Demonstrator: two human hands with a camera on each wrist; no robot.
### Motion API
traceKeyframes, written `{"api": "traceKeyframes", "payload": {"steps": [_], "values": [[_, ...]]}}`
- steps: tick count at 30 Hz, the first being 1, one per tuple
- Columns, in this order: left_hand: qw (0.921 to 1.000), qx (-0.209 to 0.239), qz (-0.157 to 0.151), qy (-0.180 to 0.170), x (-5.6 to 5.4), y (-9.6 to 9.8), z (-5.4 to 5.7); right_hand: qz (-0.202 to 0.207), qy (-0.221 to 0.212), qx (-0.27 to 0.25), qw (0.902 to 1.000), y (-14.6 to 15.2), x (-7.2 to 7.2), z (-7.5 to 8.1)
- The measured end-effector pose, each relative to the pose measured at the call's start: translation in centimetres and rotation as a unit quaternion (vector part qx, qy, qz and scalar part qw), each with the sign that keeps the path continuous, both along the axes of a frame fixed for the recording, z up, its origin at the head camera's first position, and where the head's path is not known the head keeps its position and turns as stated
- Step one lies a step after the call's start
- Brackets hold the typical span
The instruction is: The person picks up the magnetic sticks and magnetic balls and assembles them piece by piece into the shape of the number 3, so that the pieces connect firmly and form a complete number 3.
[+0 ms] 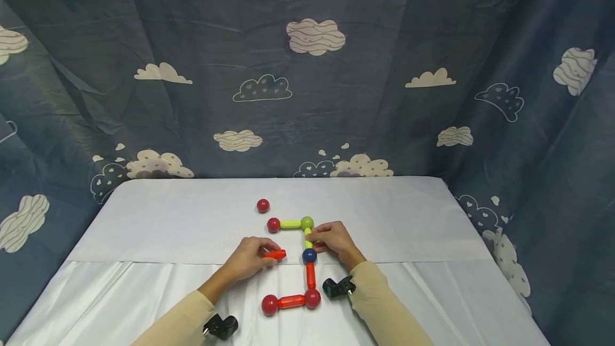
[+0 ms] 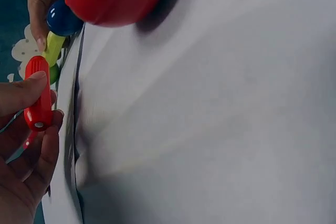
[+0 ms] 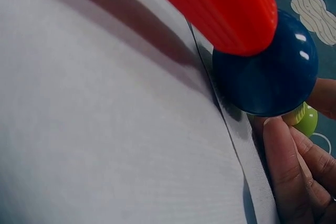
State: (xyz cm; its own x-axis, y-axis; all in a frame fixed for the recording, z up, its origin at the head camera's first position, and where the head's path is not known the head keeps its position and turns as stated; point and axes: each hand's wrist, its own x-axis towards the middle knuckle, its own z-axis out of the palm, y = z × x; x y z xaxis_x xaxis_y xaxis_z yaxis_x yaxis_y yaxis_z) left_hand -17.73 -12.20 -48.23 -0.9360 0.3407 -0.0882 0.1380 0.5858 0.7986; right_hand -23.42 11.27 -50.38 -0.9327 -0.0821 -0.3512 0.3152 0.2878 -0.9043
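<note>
My left hand [image 1: 246,260] pinches a loose red rod [image 1: 276,254] between thumb and fingers, left of a joined figure of rods and balls. In the left wrist view, that red rod [image 2: 38,98] shows a small round silvery spot on its end. My right hand [image 1: 337,240] holds the upright yellow-green rod [image 1: 308,241] between a green ball [image 1: 307,222] and a blue ball [image 1: 309,256]. From the green ball, another yellow-green rod [image 1: 290,225] runs left to a red ball [image 1: 273,225]. Below the blue ball, a red rod [image 1: 310,275] reaches a red ball [image 1: 312,298].
At the near end, another red rod [image 1: 291,301] joins that corner ball to a red ball [image 1: 269,305] on its left. One separate red ball [image 1: 262,205] lies farther back on the white-covered table [image 1: 408,212]. A dark cloud-patterned curtain [image 1: 202,25] hangs behind and beside the table.
</note>
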Motion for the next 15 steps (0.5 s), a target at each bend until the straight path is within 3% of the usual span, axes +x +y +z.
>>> {"api": "traceKeyframes", "payload": {"steps": [7,15], "values": [[0.9996,-0.008,-0.027,0.009,-0.3,0.9,-0.2,-0.002,-0.005,0.0,1.0,0.0,0.1,0.0],[0.9969,-0.044,-0.049,0.042,-0.7,1.8,-0.2,-0.002,0.009,-0.009,0.9999,0.0,0.1,0.0]]}}
